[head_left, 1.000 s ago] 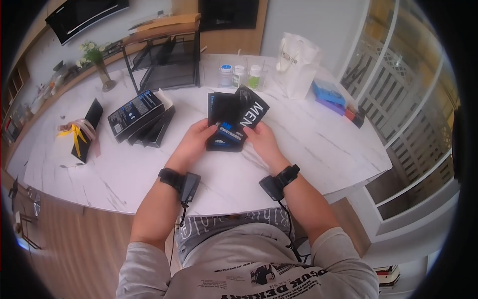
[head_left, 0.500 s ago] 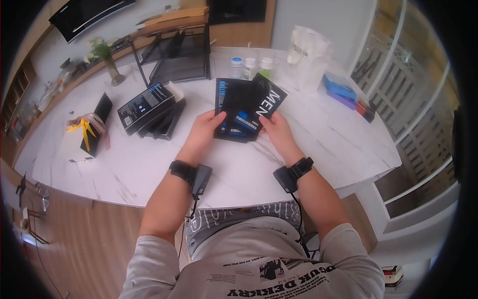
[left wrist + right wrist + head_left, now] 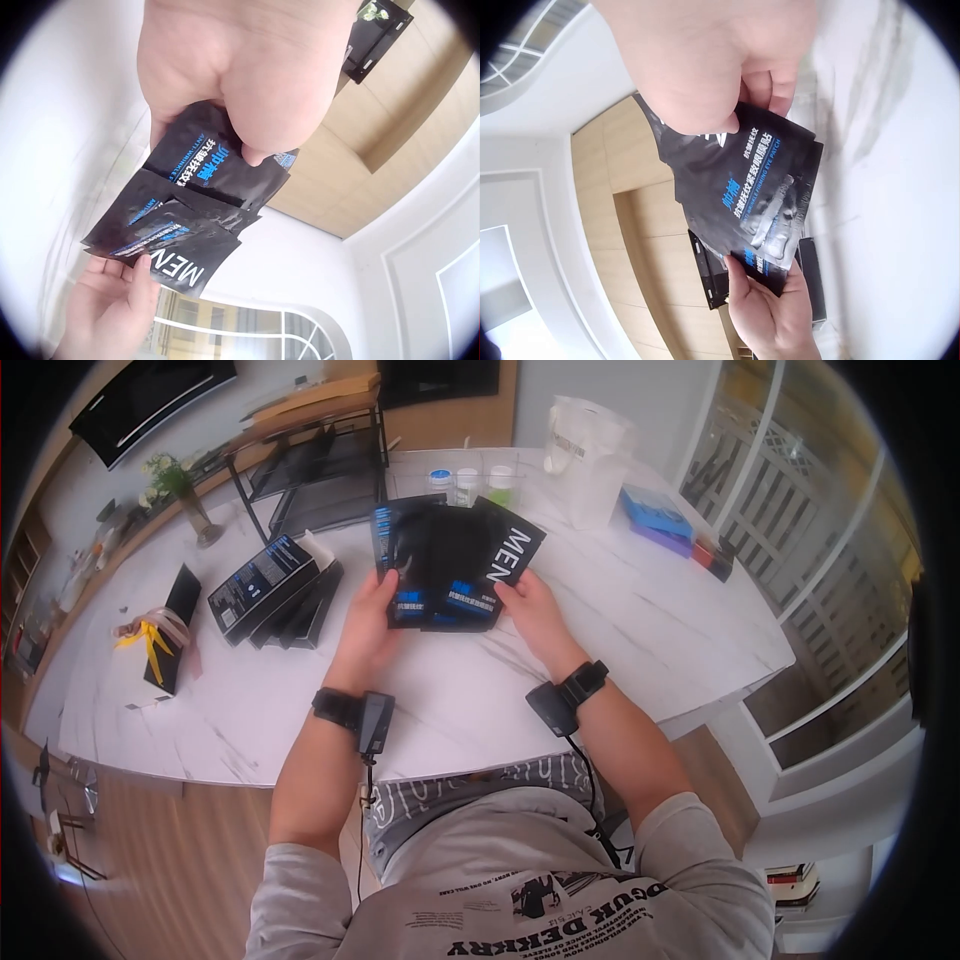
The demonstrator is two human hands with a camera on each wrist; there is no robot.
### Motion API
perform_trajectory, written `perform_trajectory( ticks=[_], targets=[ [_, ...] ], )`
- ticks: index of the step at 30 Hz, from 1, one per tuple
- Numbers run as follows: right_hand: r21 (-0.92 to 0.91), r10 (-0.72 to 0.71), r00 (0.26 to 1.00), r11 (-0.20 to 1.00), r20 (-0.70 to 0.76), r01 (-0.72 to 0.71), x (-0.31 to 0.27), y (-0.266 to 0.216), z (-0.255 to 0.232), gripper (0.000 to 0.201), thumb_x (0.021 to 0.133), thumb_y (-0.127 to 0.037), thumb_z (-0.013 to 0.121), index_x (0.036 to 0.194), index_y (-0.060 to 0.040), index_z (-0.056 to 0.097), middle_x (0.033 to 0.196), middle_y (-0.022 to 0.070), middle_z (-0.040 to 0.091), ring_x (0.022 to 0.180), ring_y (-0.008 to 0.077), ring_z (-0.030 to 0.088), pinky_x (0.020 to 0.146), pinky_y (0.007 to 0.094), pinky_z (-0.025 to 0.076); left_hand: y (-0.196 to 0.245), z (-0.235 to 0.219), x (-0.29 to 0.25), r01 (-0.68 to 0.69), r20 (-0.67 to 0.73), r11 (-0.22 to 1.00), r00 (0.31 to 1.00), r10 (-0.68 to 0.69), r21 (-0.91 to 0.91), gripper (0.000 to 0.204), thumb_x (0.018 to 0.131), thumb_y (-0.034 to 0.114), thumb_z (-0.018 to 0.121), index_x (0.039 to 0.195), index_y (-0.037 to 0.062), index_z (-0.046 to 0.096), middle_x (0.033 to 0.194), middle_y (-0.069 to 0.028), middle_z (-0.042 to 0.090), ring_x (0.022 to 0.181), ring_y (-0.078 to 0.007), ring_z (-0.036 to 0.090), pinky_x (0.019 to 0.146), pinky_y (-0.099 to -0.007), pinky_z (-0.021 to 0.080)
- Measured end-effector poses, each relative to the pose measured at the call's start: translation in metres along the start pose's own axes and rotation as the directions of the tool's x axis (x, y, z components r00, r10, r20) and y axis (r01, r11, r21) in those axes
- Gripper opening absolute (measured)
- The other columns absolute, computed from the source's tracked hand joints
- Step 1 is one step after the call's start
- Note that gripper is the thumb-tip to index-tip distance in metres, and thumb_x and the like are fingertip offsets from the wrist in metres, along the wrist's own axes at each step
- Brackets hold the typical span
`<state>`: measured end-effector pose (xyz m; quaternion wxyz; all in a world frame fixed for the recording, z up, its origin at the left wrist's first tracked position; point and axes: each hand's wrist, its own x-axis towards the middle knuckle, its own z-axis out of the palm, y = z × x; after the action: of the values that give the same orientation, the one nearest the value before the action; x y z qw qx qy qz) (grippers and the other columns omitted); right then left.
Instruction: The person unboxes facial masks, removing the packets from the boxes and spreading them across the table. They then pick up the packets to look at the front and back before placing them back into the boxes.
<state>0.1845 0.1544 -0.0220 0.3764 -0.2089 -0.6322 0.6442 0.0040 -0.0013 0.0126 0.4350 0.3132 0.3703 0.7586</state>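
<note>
Several flat black eye patch sachets [image 3: 440, 560] with blue and white print are spread like a fan between both hands above the table. My left hand [image 3: 370, 615] pinches the left side of the fan, thumb on the front. At the other side, my right hand [image 3: 535, 615] grips the sachet marked "MEN", its thumb beside the lettering. The left wrist view shows the sachets [image 3: 202, 169] overlapping, the "MEN" one on top near the right hand [image 3: 112, 307]. In the right wrist view, the front sachet [image 3: 739, 180] has a shiny, crinkled end.
Black printed boxes [image 3: 268, 588] lie stacked to the left, near a white-and-black box with a yellow ribbon [image 3: 152, 640]. Lidded bottles [image 3: 466, 485], a black rack [image 3: 320, 500] and a white paper bag [image 3: 590, 460] stand behind. Blue and purple boxes [image 3: 655, 520] sit at the right.
The hands have moved apart, and the sachets have spread from a tighter overlap into a wider fan. Both hands keep hold. The head view has shifted slightly; the table items stay put.
</note>
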Motion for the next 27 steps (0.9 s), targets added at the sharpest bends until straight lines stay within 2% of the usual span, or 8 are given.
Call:
perform_trajectory(
  ticks=[5,8,13,17,20,22,25,27],
  targets=[
    [0.075,-0.019,0.999,0.997,-0.039,0.022,0.000,0.000,0.001,0.021,0.098,-0.003,0.053,0.118,0.0017,0.056,0.109,0.0066,0.067,0.095,0.0117,0.063,0.084,0.0258,0.050,-0.002,-0.005,0.001,0.031,-0.010,0.999,0.999,-0.030,0.043,0.020,0.102,0.014,0.051,0.118,0.0045,0.060,0.109,-0.0056,0.069,0.095,-0.0144,0.067,0.084,-0.0304,0.055],
    [0.054,-0.045,0.998,0.997,-0.035,0.047,-0.001,-0.002,0.004,0.022,0.098,-0.003,0.052,0.120,0.0006,0.055,0.106,0.0058,0.067,0.092,0.0111,0.063,0.080,0.0260,0.051,-0.006,-0.012,0.003,0.051,-0.008,0.992,0.999,-0.050,0.118,0.018,0.101,0.014,0.055,0.112,0.0034,0.063,0.106,-0.0064,0.070,0.092,-0.0146,0.068,0.082,-0.0308,0.055],
    [0.165,0.036,0.999,0.985,0.024,-0.040,-0.008,-0.011,0.009,0.023,0.098,-0.003,0.053,0.121,-0.0023,0.053,0.098,0.0033,0.066,0.080,0.0073,0.058,0.065,0.0247,0.048,-0.010,-0.008,0.001,0.027,-0.029,0.964,0.999,-0.020,0.265,0.020,0.101,0.018,0.057,0.110,0.0017,0.063,0.105,-0.0067,0.070,0.091,-0.0146,0.068,0.082,-0.0305,0.055],
    [0.132,0.023,1.000,0.991,-0.020,-0.020,0.001,-0.001,0.001,0.024,0.097,-0.003,0.053,0.121,-0.0027,0.052,0.097,0.0029,0.065,0.077,0.0063,0.057,0.063,0.0244,0.048,-0.003,-0.005,-0.001,0.091,-0.056,0.988,0.995,-0.084,0.127,0.022,0.101,0.020,0.056,0.111,0.0016,0.062,0.106,-0.0072,0.070,0.093,-0.0154,0.068,0.084,-0.0304,0.054],
    [0.173,0.020,0.999,0.985,-0.044,-0.012,0.005,0.005,-0.007,0.026,0.098,-0.003,0.052,0.124,-0.0020,0.051,0.105,0.0055,0.065,0.086,0.0096,0.061,0.071,0.0265,0.052,0.001,-0.007,-0.001,0.086,-0.042,0.993,0.996,-0.083,0.075,0.020,0.101,0.015,0.053,0.112,0.0014,0.061,0.107,-0.0080,0.069,0.095,-0.0158,0.067,0.086,-0.0305,0.053],
    [0.276,0.008,1.000,0.961,-0.021,-0.001,0.004,0.004,-0.005,0.027,0.098,-0.002,0.050,0.125,-0.0016,0.050,0.111,0.0074,0.064,0.095,0.0131,0.063,0.079,0.0289,0.053,-0.003,-0.014,0.004,0.081,-0.033,0.995,0.996,-0.079,0.053,0.020,0.100,0.012,0.051,0.114,0.0008,0.060,0.108,-0.0087,0.069,0.096,-0.0160,0.067,0.087,-0.0311,0.053],
    [0.402,-0.003,0.997,0.915,0.071,-0.026,-0.001,-0.005,-0.001,0.028,0.099,0.000,0.048,0.127,-0.0015,0.048,0.119,0.0096,0.062,0.106,0.0174,0.063,0.089,0.0327,0.054,-0.013,-0.014,0.008,-0.004,-0.031,0.985,0.999,0.010,0.173,0.022,0.100,0.010,0.048,0.115,-0.0012,0.059,0.109,-0.0095,0.068,0.094,-0.0163,0.067,0.084,-0.0314,0.054],
    [0.449,0.004,0.991,0.891,0.135,-0.064,-0.007,-0.013,0.002,0.030,0.099,0.000,0.046,0.129,-0.0015,0.047,0.123,0.0103,0.061,0.111,0.0192,0.062,0.093,0.0350,0.053,-0.014,-0.015,0.007,0.101,-0.006,0.964,0.995,-0.103,0.245,0.028,0.100,0.013,0.049,0.122,-0.0017,0.056,0.114,-0.0107,0.066,0.100,-0.0184,0.066,0.088,-0.0331,0.053]
  ],
)
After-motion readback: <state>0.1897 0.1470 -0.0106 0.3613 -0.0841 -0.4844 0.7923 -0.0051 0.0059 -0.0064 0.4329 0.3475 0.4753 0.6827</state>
